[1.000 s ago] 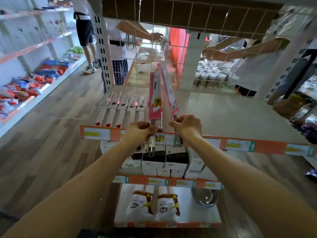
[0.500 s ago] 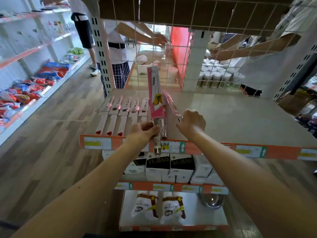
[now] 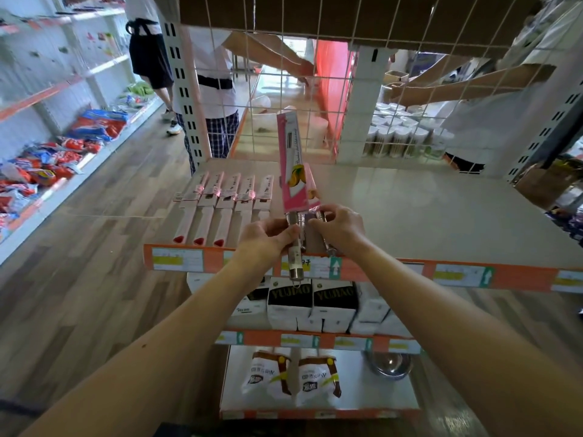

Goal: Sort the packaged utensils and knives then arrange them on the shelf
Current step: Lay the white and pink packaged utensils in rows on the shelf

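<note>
Your left hand [image 3: 265, 238] has its fingers curled round the steel handle of a pink-sleeved knife [image 3: 291, 171]. The sleeve stands nearly upright over the front edge of the shelf [image 3: 426, 209]. Your right hand [image 3: 340, 228] pinches the handle of a second pink pack [image 3: 313, 191], which sits lower, just beside the first and mostly hidden behind it. Both hands are closed on their items and nearly touch.

The shelf top is pale, glossy and flat. A row of packaged knives [image 3: 225, 197] lies flat on its left part, side by side, handles toward you. An orange price strip [image 3: 394, 272] runs along the front edge. A wire mesh [image 3: 284, 89] backs the shelf.

Tier below: black-and-white boxes [image 3: 288, 302]. Bottom tier: two white bags [image 3: 265, 376] and a steel bowl [image 3: 391, 365].

Room: wood-plank floor [image 3: 79, 247], and wall shelving on the left with red and blue packets [image 3: 41, 171]. Past the mesh there are white cups [image 3: 400, 130] and a person in plaid trousers [image 3: 217, 130].
</note>
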Available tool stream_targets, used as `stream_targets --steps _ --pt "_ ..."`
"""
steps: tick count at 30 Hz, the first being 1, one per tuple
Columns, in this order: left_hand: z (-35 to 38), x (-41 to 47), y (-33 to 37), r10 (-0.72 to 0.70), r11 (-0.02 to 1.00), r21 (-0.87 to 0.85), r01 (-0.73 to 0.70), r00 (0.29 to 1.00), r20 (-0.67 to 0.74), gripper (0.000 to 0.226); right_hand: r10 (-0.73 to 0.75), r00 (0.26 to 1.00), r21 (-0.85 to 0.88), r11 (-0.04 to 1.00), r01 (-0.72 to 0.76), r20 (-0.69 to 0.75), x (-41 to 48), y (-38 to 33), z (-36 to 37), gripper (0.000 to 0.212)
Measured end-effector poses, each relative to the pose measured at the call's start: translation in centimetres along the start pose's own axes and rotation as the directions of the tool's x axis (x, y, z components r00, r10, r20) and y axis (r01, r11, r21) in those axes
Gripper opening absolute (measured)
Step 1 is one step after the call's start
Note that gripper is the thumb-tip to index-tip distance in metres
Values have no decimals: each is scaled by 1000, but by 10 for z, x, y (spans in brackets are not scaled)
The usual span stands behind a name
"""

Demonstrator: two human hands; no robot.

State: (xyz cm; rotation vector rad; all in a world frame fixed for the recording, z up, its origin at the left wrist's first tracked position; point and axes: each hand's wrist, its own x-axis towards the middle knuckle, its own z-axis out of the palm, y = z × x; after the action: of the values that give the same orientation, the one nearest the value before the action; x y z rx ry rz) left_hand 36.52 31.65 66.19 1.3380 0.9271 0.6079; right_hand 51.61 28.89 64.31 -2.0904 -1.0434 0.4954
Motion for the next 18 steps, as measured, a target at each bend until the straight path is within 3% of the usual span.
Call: stream_targets --steps 6,18 --pt "2 3 -3 -23 999 -25 23 1000 -9 30 -13 1000 100 995 13 -2 1 9 -1 40" --pt "12 15 -6 -51 997 -65 46 996 -70 26 14 996 78 997 -7 -83 10 7 13 35"
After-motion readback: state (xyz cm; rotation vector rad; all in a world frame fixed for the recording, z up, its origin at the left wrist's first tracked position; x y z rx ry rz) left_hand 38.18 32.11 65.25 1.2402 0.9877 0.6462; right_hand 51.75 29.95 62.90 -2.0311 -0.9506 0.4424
